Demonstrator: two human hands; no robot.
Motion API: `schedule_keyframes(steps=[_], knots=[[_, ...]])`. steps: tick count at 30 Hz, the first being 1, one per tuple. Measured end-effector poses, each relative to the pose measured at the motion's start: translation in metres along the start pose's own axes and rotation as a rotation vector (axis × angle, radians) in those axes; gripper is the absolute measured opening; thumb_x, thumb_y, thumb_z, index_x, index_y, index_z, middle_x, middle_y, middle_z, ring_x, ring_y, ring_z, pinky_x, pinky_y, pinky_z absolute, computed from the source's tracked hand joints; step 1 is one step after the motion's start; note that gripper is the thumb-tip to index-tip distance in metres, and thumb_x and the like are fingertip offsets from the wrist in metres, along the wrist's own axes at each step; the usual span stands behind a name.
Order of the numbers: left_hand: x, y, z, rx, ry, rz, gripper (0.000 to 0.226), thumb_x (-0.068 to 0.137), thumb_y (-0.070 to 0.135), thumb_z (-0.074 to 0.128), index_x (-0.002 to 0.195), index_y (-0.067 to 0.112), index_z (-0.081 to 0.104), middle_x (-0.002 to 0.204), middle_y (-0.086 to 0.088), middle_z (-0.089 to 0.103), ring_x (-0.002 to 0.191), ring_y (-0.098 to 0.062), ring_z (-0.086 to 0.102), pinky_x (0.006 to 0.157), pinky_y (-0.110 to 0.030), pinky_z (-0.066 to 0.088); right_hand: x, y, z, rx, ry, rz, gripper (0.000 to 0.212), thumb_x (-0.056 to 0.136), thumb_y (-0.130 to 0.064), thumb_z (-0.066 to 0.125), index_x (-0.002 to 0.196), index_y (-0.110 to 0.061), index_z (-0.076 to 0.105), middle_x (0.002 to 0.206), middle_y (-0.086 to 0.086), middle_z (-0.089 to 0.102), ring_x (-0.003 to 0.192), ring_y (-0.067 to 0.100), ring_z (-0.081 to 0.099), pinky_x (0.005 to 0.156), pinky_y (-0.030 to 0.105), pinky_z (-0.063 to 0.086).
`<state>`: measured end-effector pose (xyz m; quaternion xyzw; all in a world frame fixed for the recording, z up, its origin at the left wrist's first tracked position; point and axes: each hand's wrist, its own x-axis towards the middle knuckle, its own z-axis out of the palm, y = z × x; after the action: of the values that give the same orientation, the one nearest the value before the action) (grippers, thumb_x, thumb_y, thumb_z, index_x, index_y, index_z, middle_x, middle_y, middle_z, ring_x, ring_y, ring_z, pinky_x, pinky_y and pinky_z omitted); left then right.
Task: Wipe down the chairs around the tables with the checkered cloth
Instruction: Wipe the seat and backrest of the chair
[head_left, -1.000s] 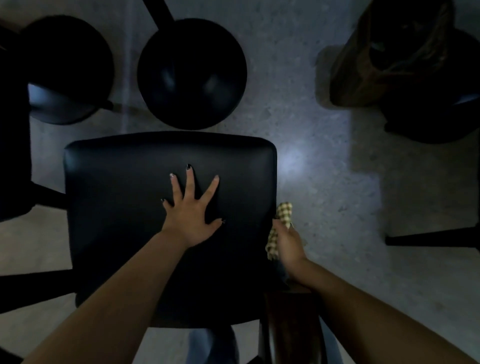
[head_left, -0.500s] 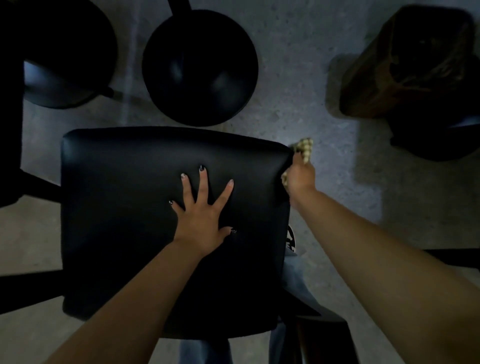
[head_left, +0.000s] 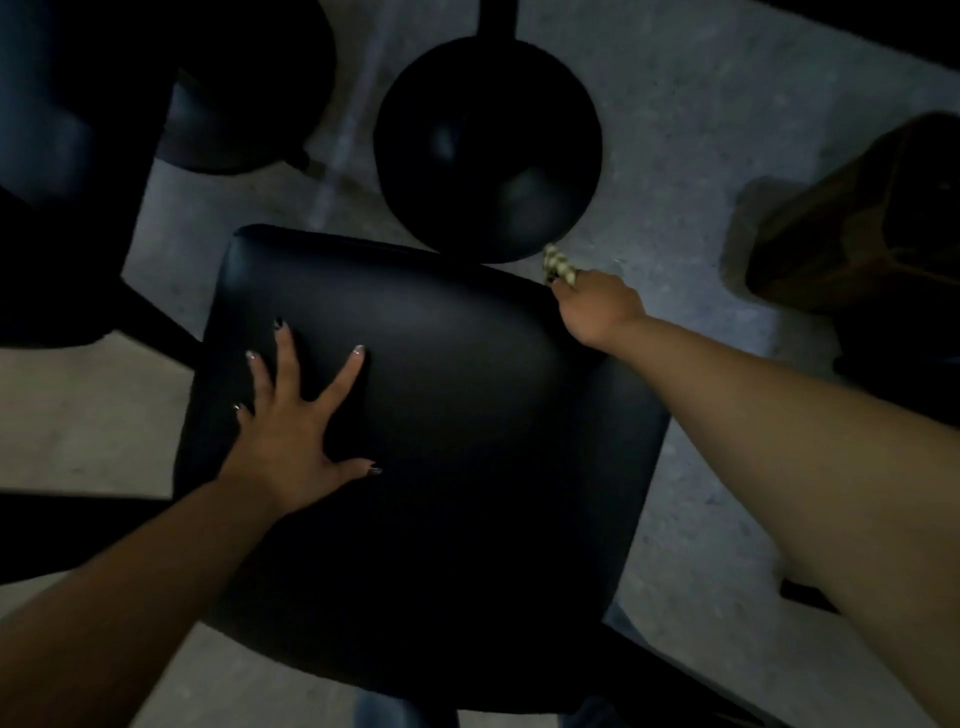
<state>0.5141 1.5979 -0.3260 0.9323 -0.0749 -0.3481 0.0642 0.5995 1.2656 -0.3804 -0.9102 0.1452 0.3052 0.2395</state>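
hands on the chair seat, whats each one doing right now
Left hand: open, fingers spread flat on the black chair seat.
Right hand: closed, gripping the checkered cloth at the seat's far right corner.

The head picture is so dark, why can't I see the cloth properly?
Head view: dim room, so the black seat swallows detail; faint sheen near its far edge. The cloth is small and smeared by motion in the right hand. The left hand looks sharper, flat on the seat. The wide lens bends the edges.

Smooth, faintly glossy leather-like chair seat (head_left: 441, 415); speckled matt stone-like floor (head_left: 675, 171).
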Motion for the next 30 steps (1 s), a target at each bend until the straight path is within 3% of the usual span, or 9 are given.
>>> schedule_keyframes(steps=[3, 7, 14, 18, 23, 27, 30], knots=[[0.0, -0.048, -0.018, 0.159, -0.085, 0.031, 0.131, 0.057, 0.063, 0.081, 0.136, 0.062, -0.023, 0.141, 0.003, -0.054, 0.141, -0.048, -0.022, 0.105, -0.073, 0.024, 0.012, -0.032, 0.01, -0.043, 0.0, -0.026, 0.051, 0.1, -0.042, 0.027, 0.13, -0.011, 0.054, 0.129, 0.017, 0.057, 0.112, 0.035, 0.054, 0.083, 0.032, 0.036], [0.003, -0.067, -0.021, 0.264, -0.205, 0.104, 0.135, 0.061, 0.06, 0.08, 0.126, 0.06, -0.039, 0.14, -0.001, -0.055, 0.14, -0.05, -0.021, 0.105, -0.061, 0.035, 0.025, -0.077, 0.022, -0.123, 0.038, -0.073, 0.05, 0.1, -0.041, 0.029, 0.119, -0.006, 0.059, 0.122, 0.02, 0.06, 0.107, 0.036, 0.056, 0.075, 0.031, 0.031], [0.001, -0.063, -0.008, 0.204, -0.116, 0.09, 0.133, 0.069, 0.048, 0.08, 0.125, 0.055, -0.041, 0.141, -0.006, -0.053, 0.137, -0.052, -0.026, 0.107, -0.064, 0.028, 0.045, -0.177, 0.051, -0.207, 0.054, -0.247, 0.048, 0.1, -0.04, 0.032, 0.118, -0.004, 0.059, 0.123, 0.022, 0.059, 0.11, 0.039, 0.056, 0.078, 0.035, 0.037], [0.003, -0.063, -0.003, 0.144, -0.096, 0.072, 0.13, 0.069, 0.043, 0.081, 0.139, 0.054, -0.028, 0.142, -0.004, -0.052, 0.137, -0.051, -0.029, 0.108, -0.066, 0.026, 0.051, -0.231, 0.07, -0.238, 0.058, -0.319, 0.047, 0.099, -0.041, 0.032, 0.117, -0.007, 0.06, 0.122, 0.02, 0.06, 0.11, 0.038, 0.056, 0.079, 0.036, 0.037], [-0.003, -0.058, 0.012, 0.048, 0.048, 0.032, 0.123, 0.074, 0.032, 0.079, 0.142, 0.053, -0.022, 0.148, -0.002, -0.045, 0.138, -0.046, -0.03, 0.111, -0.066, 0.016, 0.059, -0.27, 0.08, -0.241, 0.012, -0.351, 0.046, 0.098, -0.04, 0.032, 0.114, -0.009, 0.062, 0.116, 0.019, 0.063, 0.107, 0.038, 0.057, 0.08, 0.036, 0.038], [-0.016, -0.061, 0.025, -0.055, 0.113, -0.031, 0.118, 0.078, 0.023, 0.076, 0.148, 0.042, -0.017, 0.154, -0.005, -0.036, 0.143, -0.035, -0.027, 0.117, -0.053, 0.008, 0.054, -0.3, 0.09, -0.244, -0.031, -0.45, 0.041, 0.098, -0.037, 0.036, 0.112, -0.009, 0.062, 0.114, 0.02, 0.063, 0.106, 0.038, 0.058, 0.084, 0.036, 0.043], [-0.033, -0.061, 0.033, -0.177, 0.157, -0.122, 0.111, 0.08, 0.024, 0.075, 0.151, 0.035, -0.011, 0.159, -0.007, -0.023, 0.146, -0.028, -0.02, 0.12, -0.047, 0.015, 0.041, -0.319, 0.104, -0.446, -0.011, -0.633, 0.04, 0.097, -0.037, 0.04, 0.115, -0.009, 0.061, 0.122, 0.019, 0.058, 0.113, 0.04, 0.053, 0.089, 0.038, 0.042]])
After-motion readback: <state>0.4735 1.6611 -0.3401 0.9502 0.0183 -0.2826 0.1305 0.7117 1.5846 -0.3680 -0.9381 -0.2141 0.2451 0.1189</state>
